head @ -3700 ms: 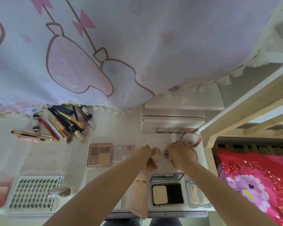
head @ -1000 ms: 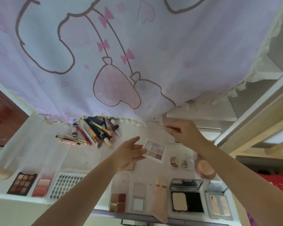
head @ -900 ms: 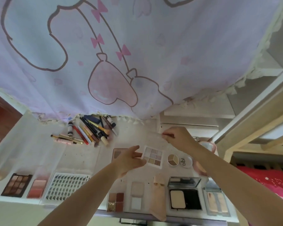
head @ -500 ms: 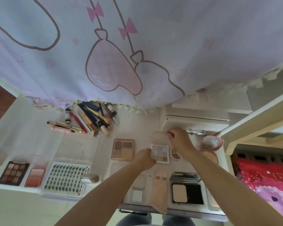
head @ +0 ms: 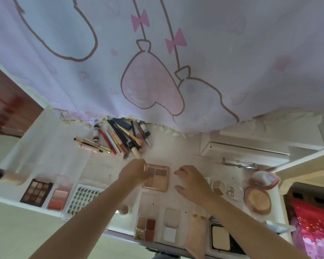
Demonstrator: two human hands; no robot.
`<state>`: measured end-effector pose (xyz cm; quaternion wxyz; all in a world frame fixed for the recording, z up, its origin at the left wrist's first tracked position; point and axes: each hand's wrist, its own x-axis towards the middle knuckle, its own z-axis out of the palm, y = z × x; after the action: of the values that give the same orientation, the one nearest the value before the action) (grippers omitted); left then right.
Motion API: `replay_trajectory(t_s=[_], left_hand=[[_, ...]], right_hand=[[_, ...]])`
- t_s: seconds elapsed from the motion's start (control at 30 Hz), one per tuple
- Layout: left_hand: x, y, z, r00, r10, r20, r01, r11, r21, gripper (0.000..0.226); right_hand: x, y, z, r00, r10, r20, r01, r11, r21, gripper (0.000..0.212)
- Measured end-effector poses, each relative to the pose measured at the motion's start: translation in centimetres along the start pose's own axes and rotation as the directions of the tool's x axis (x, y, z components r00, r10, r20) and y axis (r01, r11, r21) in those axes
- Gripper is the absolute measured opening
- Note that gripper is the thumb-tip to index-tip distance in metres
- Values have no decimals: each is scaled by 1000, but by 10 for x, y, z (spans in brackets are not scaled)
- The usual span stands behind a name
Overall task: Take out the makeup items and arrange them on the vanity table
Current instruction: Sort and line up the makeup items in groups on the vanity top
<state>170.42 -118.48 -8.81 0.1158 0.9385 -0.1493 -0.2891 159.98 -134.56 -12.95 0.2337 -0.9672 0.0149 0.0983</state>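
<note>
A bare strip of white tabletop (head: 178, 146) lies open between the fanned heap of pencils and brushes (head: 120, 139) and the white drawer box (head: 241, 148). The low lilac printed curtain (head: 157, 62) overhangs the far edge. Nearer, the square peach eyeshadow palette (head: 158, 179), round powder compact (head: 257, 200) and flat palettes crowd the surface.

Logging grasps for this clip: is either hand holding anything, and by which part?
The left hand grips the pink eyeshadow palette at its upper-left corner. The right hand holds nothing.
</note>
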Motion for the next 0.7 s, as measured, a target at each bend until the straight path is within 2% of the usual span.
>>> replay_trajectory(t_s=[0.03, 0.1, 0.2, 0.3, 0.53, 0.63, 0.7], left_hand=[[-2, -8, -3, 1000, -10, -17, 10, 1000, -6, 41], [-7, -22, -4, 998, -36, -49, 34, 999, -43, 43], [-16, -37, 0, 994, -78, -75, 68, 989, -128, 46], [-22, -48, 5, 995, -95, -44, 87, 983, -160, 47], [-27, -48, 0, 996, -86, -22, 81, 980, -184, 40], [-29, -35, -8, 1000, -10, 6, 11, 967, -253, 40], [-31, -24, -15, 995, 91, 45, -70, 933, -353, 48]], right_hand=[[10, -5, 10, 995, -34, 94, 37, 999, -28, 55], [28, -13, 26, 978, -86, 187, 110, 987, -121, 65], [40, -14, 40, 968, -65, 243, 97, 987, -124, 67], [45, -12, 39, 962, -90, 257, 121, 987, -110, 61], [42, -16, 22, 980, -120, 161, 126, 992, -30, 47], [30, -20, -6, 993, -92, 72, 88, 995, 50, 50], [20, -24, -32, 996, -84, 21, 80, 986, 148, 48]])
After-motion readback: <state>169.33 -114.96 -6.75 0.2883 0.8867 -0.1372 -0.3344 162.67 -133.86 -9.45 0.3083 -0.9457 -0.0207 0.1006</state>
